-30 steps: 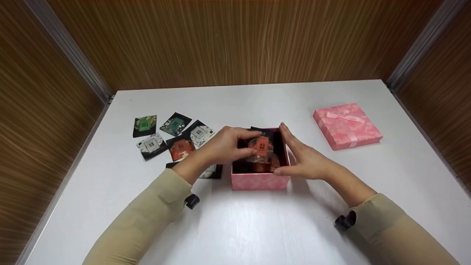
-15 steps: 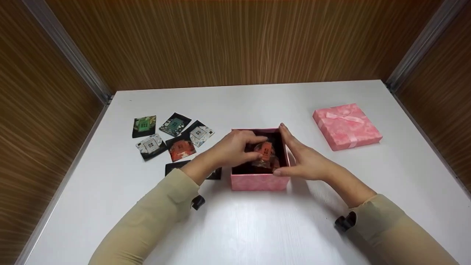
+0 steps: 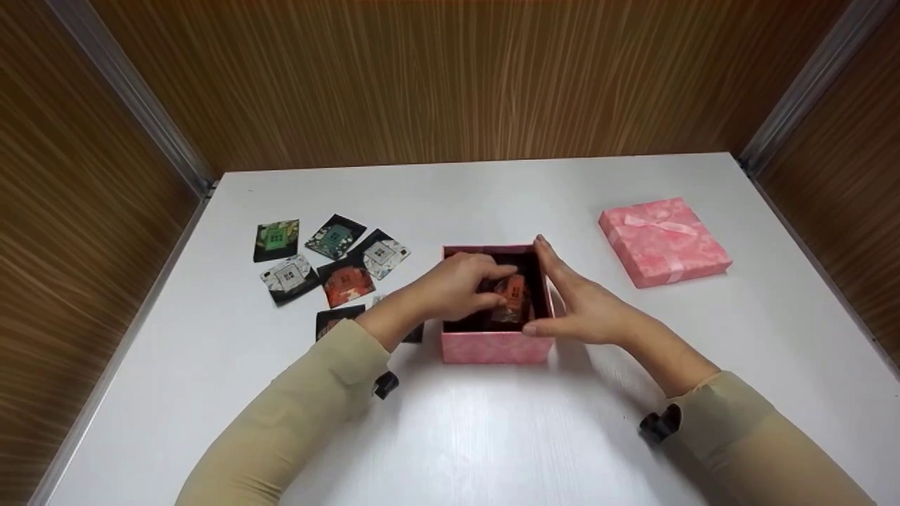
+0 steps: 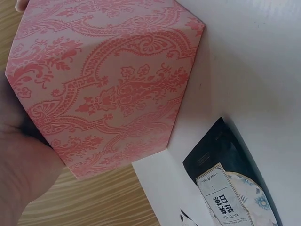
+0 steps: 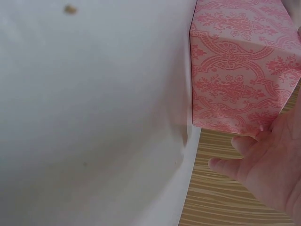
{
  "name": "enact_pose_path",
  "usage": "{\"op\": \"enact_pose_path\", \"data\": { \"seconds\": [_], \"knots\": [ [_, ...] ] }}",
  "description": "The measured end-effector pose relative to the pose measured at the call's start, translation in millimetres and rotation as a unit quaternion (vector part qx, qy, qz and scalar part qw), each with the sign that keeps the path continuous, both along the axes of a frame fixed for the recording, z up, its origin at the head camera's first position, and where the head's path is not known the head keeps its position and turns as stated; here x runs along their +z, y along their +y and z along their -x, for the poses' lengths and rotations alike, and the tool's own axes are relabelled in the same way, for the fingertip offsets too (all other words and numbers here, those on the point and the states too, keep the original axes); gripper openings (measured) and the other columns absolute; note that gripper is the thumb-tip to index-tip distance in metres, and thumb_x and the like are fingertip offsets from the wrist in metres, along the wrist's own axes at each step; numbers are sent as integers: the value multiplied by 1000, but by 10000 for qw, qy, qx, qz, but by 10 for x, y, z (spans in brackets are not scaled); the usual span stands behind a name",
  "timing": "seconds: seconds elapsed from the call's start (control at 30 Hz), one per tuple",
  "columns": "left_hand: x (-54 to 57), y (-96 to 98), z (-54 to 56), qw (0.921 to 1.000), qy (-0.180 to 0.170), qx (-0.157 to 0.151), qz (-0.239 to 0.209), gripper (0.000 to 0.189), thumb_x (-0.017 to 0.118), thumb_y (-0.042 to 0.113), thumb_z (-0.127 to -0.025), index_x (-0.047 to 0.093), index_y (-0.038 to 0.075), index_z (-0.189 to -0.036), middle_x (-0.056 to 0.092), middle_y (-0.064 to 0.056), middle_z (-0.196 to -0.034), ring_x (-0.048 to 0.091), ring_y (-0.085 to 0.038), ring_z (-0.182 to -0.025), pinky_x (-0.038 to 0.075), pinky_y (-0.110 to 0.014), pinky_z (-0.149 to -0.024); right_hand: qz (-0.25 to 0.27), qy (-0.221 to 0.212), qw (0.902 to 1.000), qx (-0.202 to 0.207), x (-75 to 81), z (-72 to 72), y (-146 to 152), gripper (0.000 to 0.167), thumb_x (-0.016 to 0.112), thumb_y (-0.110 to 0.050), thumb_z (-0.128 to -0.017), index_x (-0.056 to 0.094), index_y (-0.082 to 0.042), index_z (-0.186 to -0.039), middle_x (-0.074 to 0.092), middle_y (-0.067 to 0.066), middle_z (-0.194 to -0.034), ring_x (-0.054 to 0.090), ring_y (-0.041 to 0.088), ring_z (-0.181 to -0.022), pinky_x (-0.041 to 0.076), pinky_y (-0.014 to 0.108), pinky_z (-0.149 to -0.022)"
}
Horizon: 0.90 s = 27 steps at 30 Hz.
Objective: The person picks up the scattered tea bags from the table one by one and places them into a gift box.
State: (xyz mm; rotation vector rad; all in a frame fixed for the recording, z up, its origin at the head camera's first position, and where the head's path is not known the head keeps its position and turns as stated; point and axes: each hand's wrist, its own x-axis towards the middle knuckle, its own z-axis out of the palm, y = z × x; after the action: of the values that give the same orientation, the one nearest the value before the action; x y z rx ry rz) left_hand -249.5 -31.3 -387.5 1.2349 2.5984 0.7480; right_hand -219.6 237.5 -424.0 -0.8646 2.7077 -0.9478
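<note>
The pink gift box (image 3: 496, 348) stands without its lid in the middle of the white table. My left hand (image 3: 457, 287) reaches down inside it and pinches a red-labelled tea sachet (image 3: 515, 299) between thumb and fingers. The box's dark interior and my left hand hide part of what lies beneath. Across the box's right side spans my right hand (image 3: 587, 306), its thumb at the front rim and its fingertips at the back right corner. In the right wrist view, a patterned box wall (image 5: 235, 89) meets that hand.
Several tea sachets lie to the box's left, among them a green one (image 3: 276, 240), a red one (image 3: 347, 282) and a white one (image 3: 290, 277). A sachet (image 4: 225, 183) in the left wrist view reads "WHITE TEA". The ribboned pink lid (image 3: 664, 242) rests at the back right.
My left hand has moved right and lower into the box with the red-labelled tea sachet. My right hand has stayed on the box's side.
</note>
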Motion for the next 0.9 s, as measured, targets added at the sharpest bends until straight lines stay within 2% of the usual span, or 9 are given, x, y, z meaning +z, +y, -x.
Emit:
{"op": "enact_pose_path", "data": {
  "seconds": [0.1,0.3,0.57,0.77,0.9],
  "knots": [
    [4,22,6,9999,-52,-3,120,52,75,20,-102,61,4,-149,71,-15,-121,66,-25,-109,52,-41,-100,-20,-17,10000,3,-1,0,4,125,81,-54,-89,-4,-13,-171,-5,7,-178,16,34,-160,23,58,-125],
    [-19,60,11,9991,66,10,425,51,74,23,-102,61,7,-149,71,-14,-123,67,-28,-112,51,-43,-103,-13,-8,10000,24,1,-1,6,125,81,-55,-90,-5,-16,-172,-5,8,-178,17,34,-160,24,59,-124],
    [-33,110,20,9969,226,228,723,51,76,28,-101,64,11,-148,72,-12,-128,67,-29,-119,50,-45,-106,22,45,10000,40,1,-3,2,125,82,-53,-89,-3,-11,-171,-4,8,-178,18,34,-159,25,58,-124],
    [-53,154,16,9922,384,475,1089,52,76,35,-100,66,16,-148,72,-9,-130,68,-29,-120,51,-48,-104,5,39,10000,44,-4,0,3,125,82,-53,-89,-3,-12,-171,-4,7,-178,17,33,-160,24,58,-125],
    [-61,183,7,9877,521,520,1379,47,75,36,-101,69,20,-144,75,-4,-121,70,-28,-113,54,-48,-96,19,22,10000,50,-9,1,4,125,82,-53,-89,-3,-13,-172,-5,6,-178,17,33,-160,24,58,-125]
  ]
}}
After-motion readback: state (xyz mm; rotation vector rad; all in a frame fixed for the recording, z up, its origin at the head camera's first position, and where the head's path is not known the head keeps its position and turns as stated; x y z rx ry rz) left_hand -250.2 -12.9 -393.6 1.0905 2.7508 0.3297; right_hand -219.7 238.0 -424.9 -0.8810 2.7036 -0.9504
